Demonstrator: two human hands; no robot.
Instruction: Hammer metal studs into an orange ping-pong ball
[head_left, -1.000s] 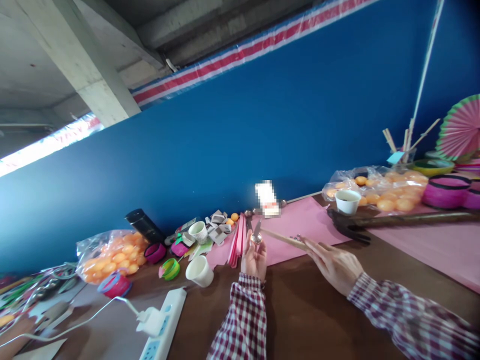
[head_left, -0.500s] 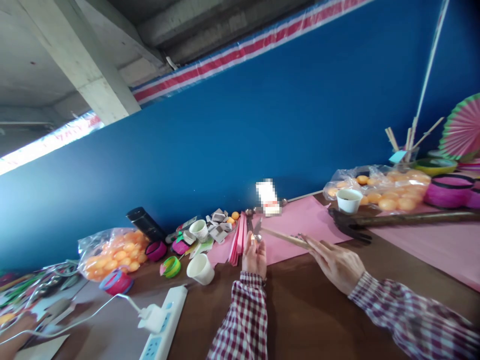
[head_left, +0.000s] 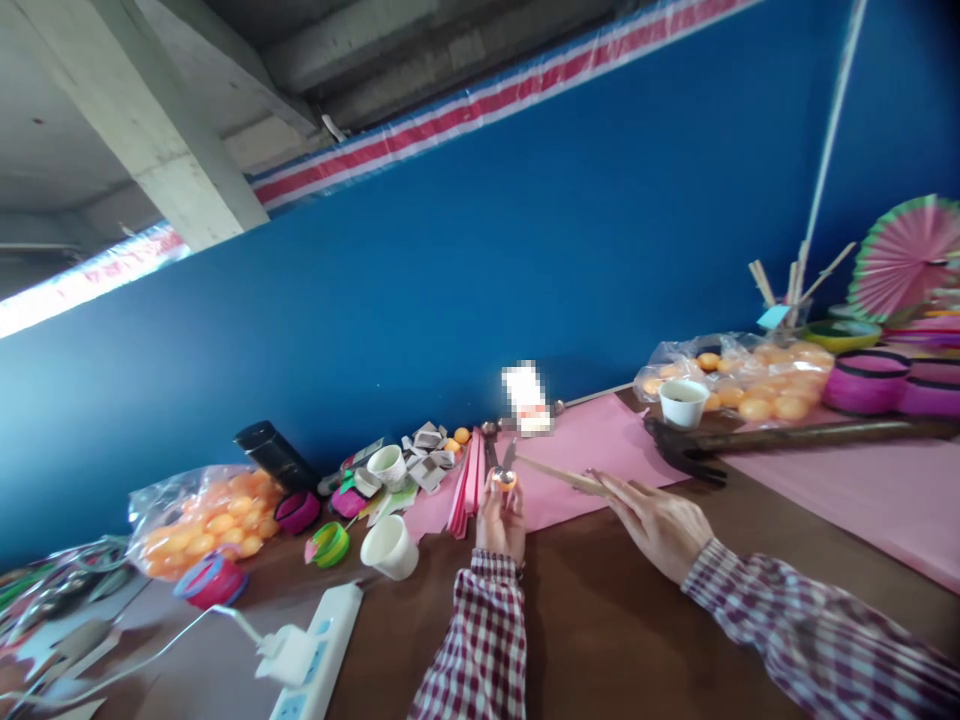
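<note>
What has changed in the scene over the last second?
The view has swung slightly right, so everything sits further left in the picture. Nothing visibly taken or let go: the left hand still holds the small round shiny piece, the right hand the wooden stick. The hammer and power strip stayed put.

Open tabletop (head_left: pixel 581 610) between the hands (head_left: pixel 501 528), hammer (head_left: pixel 795 436) barring far right, white cup (head_left: pixel 390 550) and power strip (head_left: pixel 330 635) at left
</note>
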